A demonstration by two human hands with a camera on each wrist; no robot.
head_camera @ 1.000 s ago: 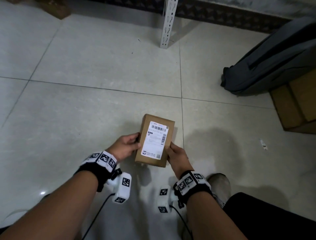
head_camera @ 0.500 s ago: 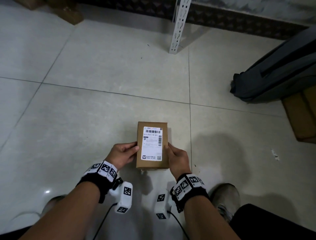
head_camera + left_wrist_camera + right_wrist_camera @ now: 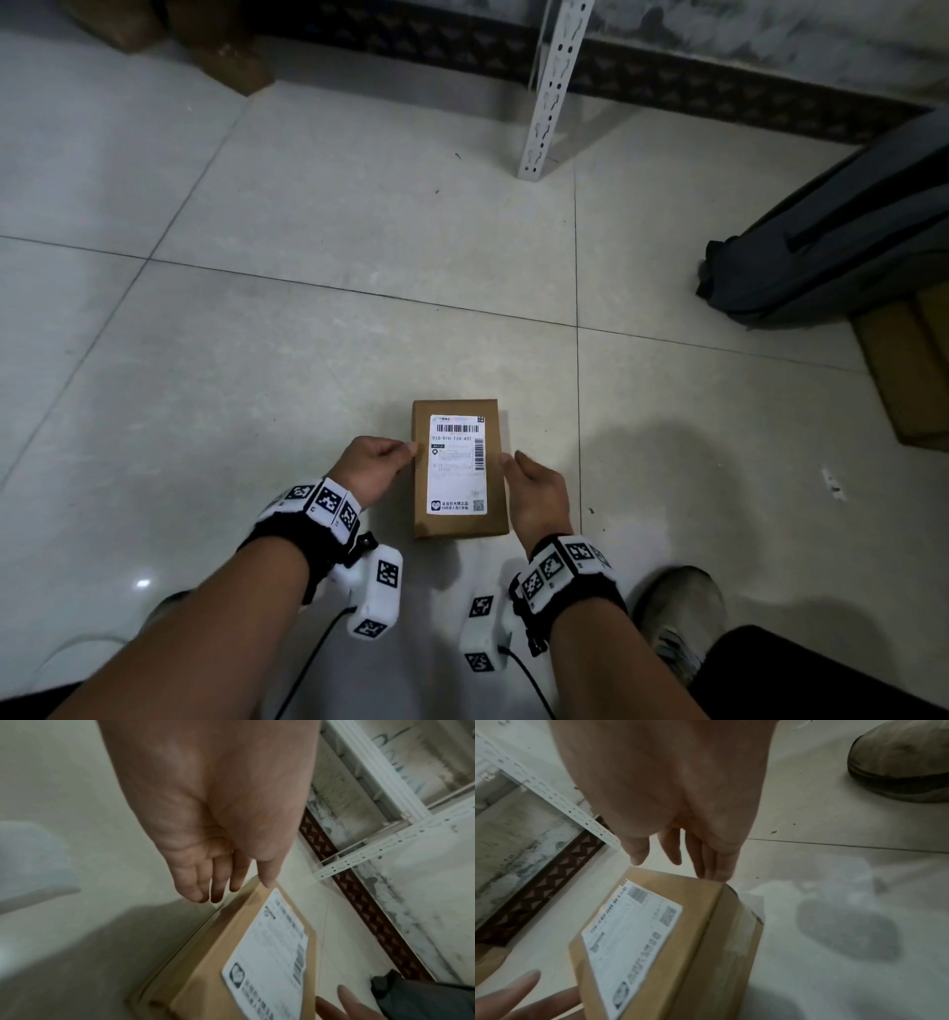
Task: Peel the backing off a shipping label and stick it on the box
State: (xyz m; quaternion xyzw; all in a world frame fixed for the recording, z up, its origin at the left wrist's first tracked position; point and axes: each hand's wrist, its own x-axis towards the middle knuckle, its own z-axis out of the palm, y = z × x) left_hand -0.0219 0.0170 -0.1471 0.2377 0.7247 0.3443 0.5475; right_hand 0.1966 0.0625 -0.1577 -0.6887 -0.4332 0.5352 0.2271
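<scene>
The shipping label [image 3: 457,464] lies flat on the top face of the box [image 3: 458,523], square to the box edges, with a cardboard margin showing on all four sides. No lifted corner or wrinkle is visible. The box rests on the tiled floor [image 3: 308,360], just left of a grout line and in front of the person's shoe [image 3: 678,611].

The left hand [image 3: 372,467] sits at the left edge of the box, fingers extended, thumb tip at the top edge. The right hand [image 3: 536,493] sits at the right edge, fingers straight, tips alongside the box. Neither hand clamps anything; contact with the box sides cannot be confirmed.

The label appears applied, so the remaining step is likely release and check. Withdraw both hands sideways without dragging the box. If any edge looks raised, press it with a flat fingertip, stroking from the label centre outward.

A backpack [image 3: 832,241] lies toward the right side of the floor, and a shelf post [image 3: 552,92] stands at the far edge.
</scene>
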